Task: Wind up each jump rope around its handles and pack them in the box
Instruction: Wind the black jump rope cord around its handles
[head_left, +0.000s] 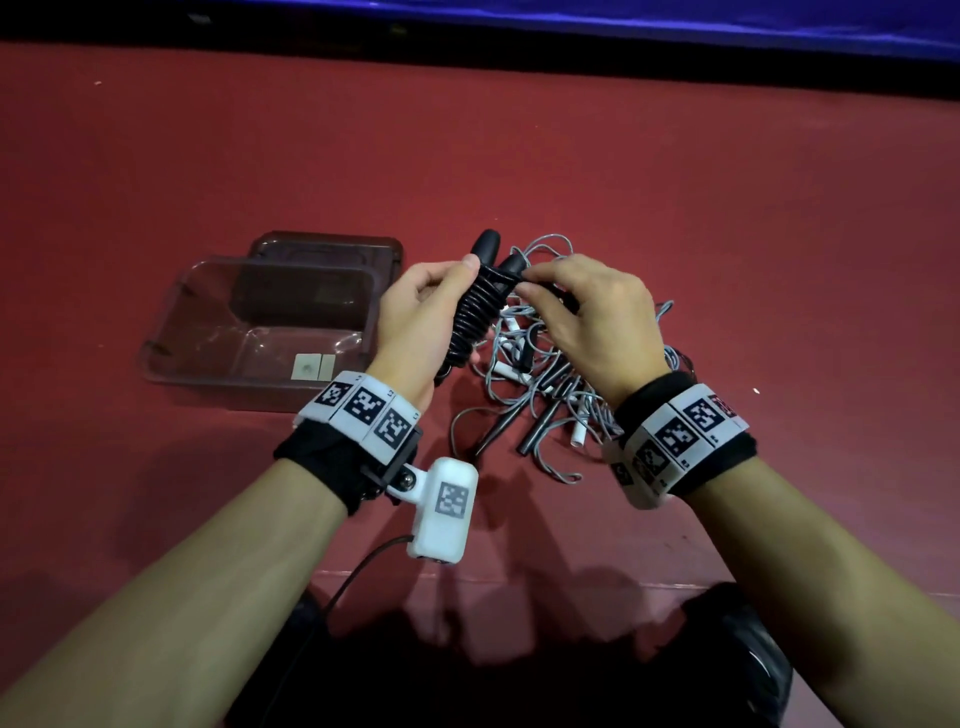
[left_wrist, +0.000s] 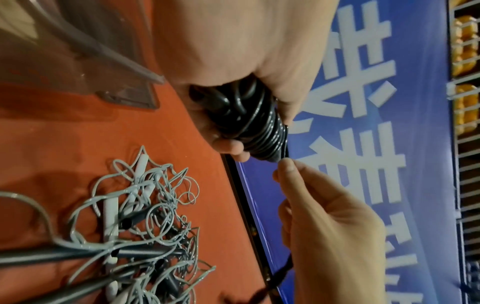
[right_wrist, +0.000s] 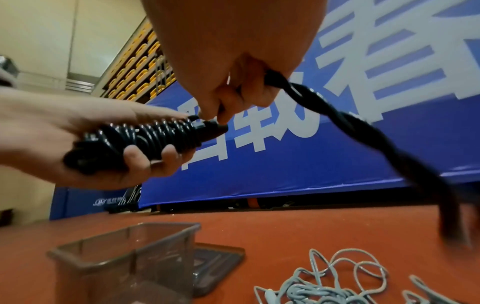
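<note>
Setting: indoor sports hall or arena. Evidence: tiered rows of yellow spectator seats behind a metal railing, rising beside a cream wall; a long blue banner with large white characters running along the far edge of the red surface; more yellow seats and grey railings beyond the banner in the left wrist view. The red surface resembles sports flooring or matting.

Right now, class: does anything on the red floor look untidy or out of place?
Yes: the grey jump ropes lie in one tangled heap beside the clear plastic box, cords and handles knotted together. The black rope in both hands is neatly coiled.
</note>
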